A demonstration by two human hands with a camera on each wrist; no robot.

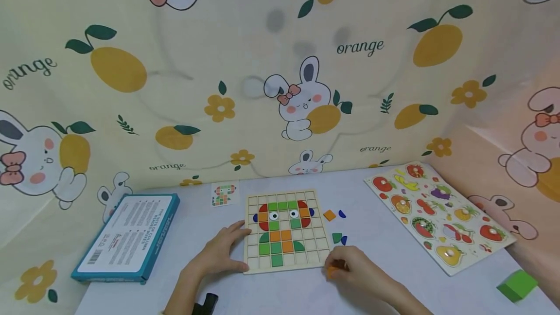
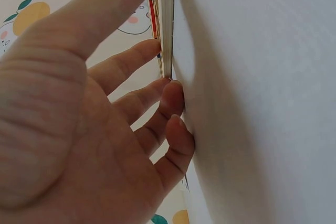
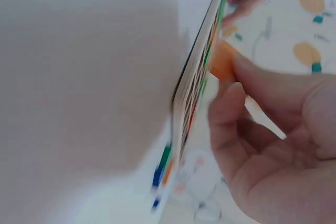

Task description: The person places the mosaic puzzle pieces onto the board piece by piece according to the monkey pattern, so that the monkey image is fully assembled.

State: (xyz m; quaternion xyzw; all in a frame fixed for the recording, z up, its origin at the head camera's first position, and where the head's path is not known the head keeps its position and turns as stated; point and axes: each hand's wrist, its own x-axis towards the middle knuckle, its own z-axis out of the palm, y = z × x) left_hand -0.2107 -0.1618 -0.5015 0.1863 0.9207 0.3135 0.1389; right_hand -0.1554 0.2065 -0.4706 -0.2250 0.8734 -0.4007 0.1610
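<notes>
A square wooden grid board point(image 1: 253, 264) lies on the white table, with red, orange, green and blue pieces forming a figure with two round eyes point(image 1: 273, 216). At its left edge my left hand point(image 1: 216, 252) rests with fingers spread, the thumb near the lower left corner. In the left wrist view, the fingers point(image 2: 126, 69) touch the board's side while some bend loosely. My right hand point(image 1: 354, 269) pinches an orange piece point(image 3: 223, 61) between thumb and fingers, beside the board's lower right corner. The piece's full shape is hidden by the fingers.
Right of the board lie loose pieces: an orange square point(image 1: 329, 215), a green one point(image 1: 337, 237) and blue half-rounds point(image 1: 342, 214). A small pattern card point(image 1: 224, 193) lies behind. A blue box point(image 1: 127, 237) is left; a fruit puzzle board point(image 1: 437, 218) and green block point(image 1: 517, 286) are right.
</notes>
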